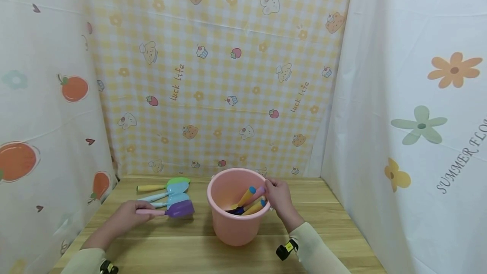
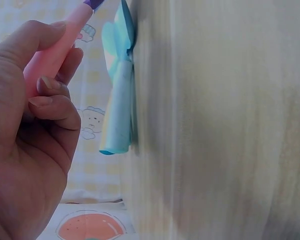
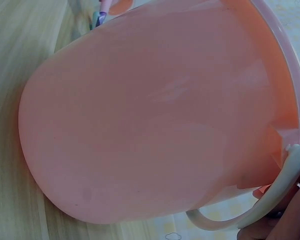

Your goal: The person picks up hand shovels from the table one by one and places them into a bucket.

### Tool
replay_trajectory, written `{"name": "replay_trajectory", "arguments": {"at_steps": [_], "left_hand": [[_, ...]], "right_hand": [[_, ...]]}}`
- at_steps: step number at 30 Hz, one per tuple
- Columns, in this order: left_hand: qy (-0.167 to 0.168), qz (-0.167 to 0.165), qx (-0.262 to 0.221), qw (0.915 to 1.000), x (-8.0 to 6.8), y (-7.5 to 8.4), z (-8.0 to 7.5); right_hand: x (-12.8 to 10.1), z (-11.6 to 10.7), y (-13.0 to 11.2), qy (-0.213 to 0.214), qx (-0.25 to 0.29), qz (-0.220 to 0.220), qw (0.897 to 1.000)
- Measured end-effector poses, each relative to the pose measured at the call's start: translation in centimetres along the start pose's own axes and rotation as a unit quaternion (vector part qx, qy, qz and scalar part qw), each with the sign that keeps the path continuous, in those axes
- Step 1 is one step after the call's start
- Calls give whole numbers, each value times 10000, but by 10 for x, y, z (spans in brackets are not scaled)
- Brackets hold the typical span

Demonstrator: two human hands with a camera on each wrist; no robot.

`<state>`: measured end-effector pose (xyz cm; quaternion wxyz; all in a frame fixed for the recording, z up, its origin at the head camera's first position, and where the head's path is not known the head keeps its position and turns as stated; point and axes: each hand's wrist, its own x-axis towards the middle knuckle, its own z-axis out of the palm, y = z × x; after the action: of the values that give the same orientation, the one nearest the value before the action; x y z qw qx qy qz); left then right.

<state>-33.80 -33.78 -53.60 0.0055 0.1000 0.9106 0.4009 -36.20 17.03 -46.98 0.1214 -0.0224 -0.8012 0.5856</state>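
1. Head view: the left hand (image 1: 127, 217) curls its grip round the pink handle of the purple shovel (image 1: 167, 210), lying on the counter (image 1: 190, 248) nearest the person in a row with two blue shovels (image 1: 173, 193) and a green shovel (image 1: 163, 185) behind. The right hand (image 1: 279, 198) pinches the far-right rim of the pink bucket (image 1: 233, 223), judged to steady it; several shovels stand handle-up inside.

2. Left wrist view: fingers (image 2: 50, 100) and thumb close round the pink handle (image 2: 57, 50); a blue shovel (image 2: 120, 100) lies just beside, against the blurred counter.

3. Right wrist view: the bucket wall (image 3: 155, 115) fills the frame, upright on the counter; its pale handle (image 3: 270, 200) hangs by the fingertips, whose closure cannot be told here.
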Motion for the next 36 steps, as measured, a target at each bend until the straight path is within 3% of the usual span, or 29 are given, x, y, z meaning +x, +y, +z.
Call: {"name": "replay_trajectory", "arguments": {"at_steps": [17,28,36], "left_hand": [[16,-116,-201,9997,-4,18,-16],[85,62,-34,9999,-5,28,-30],[197,1,221,9996,-6,38,-35]], "right_hand": [[-1,0,0,-21,40,2,10000],[0,0,0,-21,72,24,10000],[1,-1,2,-75,101,11,9999]]}}
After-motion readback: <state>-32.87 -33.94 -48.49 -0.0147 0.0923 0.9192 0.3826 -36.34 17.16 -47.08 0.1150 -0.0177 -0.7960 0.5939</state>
